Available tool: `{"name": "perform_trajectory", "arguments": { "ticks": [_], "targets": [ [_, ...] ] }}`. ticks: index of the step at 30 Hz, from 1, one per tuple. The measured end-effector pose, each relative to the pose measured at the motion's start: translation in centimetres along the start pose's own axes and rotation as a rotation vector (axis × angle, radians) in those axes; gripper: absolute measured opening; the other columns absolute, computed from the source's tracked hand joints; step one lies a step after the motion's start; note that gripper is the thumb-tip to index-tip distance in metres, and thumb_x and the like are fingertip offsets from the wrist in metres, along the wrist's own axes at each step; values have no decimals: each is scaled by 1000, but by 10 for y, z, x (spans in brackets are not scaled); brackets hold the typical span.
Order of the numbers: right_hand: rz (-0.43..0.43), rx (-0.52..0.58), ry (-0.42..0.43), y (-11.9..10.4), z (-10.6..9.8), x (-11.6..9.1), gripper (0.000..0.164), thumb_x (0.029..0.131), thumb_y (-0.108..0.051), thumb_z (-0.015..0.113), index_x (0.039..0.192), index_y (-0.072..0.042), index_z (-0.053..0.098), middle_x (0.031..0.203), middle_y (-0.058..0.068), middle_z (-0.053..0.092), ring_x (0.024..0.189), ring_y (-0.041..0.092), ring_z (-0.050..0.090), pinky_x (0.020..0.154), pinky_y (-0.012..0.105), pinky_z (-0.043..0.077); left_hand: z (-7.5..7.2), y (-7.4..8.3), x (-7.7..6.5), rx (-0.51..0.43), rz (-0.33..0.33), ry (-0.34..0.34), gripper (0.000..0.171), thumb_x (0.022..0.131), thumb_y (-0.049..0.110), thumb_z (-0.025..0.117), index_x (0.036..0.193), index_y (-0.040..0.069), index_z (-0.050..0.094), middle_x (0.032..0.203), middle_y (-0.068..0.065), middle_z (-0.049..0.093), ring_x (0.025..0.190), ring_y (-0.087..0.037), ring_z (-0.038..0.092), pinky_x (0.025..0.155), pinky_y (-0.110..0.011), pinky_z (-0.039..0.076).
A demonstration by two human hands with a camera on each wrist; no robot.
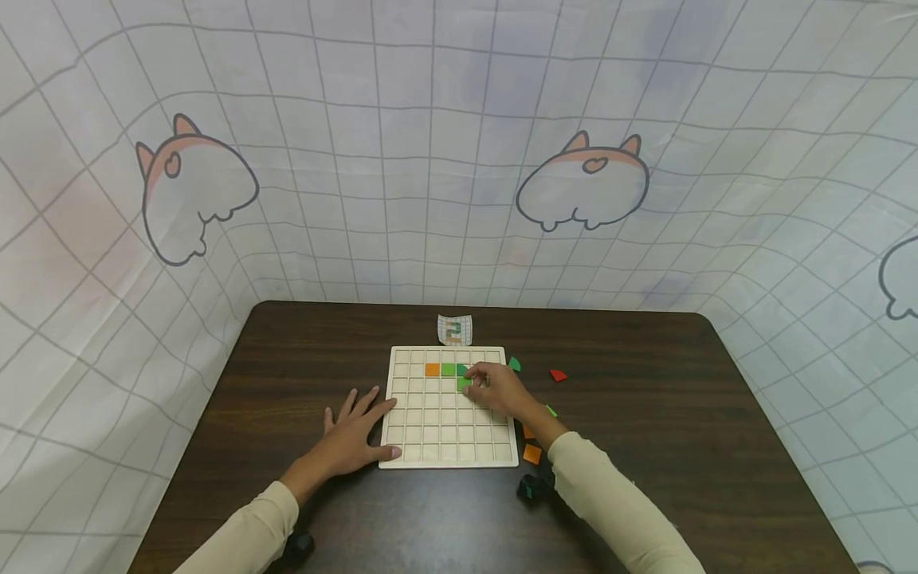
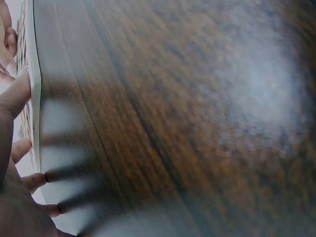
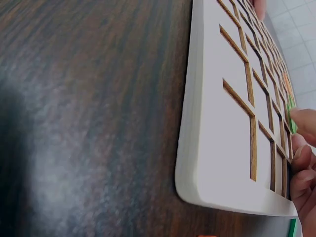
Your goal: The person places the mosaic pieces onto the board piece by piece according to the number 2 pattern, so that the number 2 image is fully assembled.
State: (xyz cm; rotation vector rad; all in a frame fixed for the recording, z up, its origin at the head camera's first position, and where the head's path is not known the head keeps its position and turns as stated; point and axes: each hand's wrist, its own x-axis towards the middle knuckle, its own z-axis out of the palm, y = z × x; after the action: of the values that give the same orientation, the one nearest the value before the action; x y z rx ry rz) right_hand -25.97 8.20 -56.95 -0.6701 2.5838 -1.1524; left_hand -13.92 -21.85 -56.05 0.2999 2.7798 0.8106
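A pale wooden grid board (image 1: 433,434) lies on the table. An orange square tile (image 1: 432,370), a light green square tile (image 1: 448,369) and a dark green piece (image 1: 461,370) sit side by side in one upper row. Another light green tile (image 1: 463,384) lies just below the dark green piece. My right hand (image 1: 498,388) has its thumb and index fingertip at that lower tile, pinching it at the board; its other fingers are curled. With fingers spread, my left hand (image 1: 351,440) rests at the board's left edge, thumb and index fingertip touching the rim.
A small printed card (image 1: 455,330) lies behind the board. On the right are a green piece (image 1: 514,364), a red piece (image 1: 558,375) and an orange tile (image 1: 532,454), with more pieces partly under the right forearm. A patterned cloth (image 1: 459,183) hangs around the dark table (image 1: 645,383).
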Motion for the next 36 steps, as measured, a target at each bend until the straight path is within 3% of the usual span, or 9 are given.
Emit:
{"name": "perform_trajectory", "arguments": {
  "ticks": [8,16,24,36],
  "targets": [
    [-25,11,5,1,-4,-5,25,94,-19,71,117,-9,70,89,-1,65,74,11,54,64,26,43,2,-1,3,15,-16,-1,87,83,58,75,155,23,41,167,-14,21,153,-50,7,105,-85,1],
    [-25,-2,9,-2,-15,-13,26,97,-20,68,120,-7,69,94,2,67,53,7,42,53,22,38,0,2,3,36,-25,2,86,82,58,76,154,23,43,166,-14,23,152,-50,9,105,-85,4],
    [-17,-21,90,9,-29,-19,25,98,-22,67,117,-7,70,92,0,69,58,9,47,55,23,41,0,3,4,51,-26,2,86,82,57,77,154,23,44,166,-15,24,152,-51,10,103,-86,6],
    [26,-2,155,27,-51,-19,25,99,-18,66,118,-2,68,93,8,68,47,10,39,46,24,36,-2,5,5,60,-49,-27,87,82,57,77,154,23,42,166,-16,22,151,-52,10,101,-88,6]
  ]
}}
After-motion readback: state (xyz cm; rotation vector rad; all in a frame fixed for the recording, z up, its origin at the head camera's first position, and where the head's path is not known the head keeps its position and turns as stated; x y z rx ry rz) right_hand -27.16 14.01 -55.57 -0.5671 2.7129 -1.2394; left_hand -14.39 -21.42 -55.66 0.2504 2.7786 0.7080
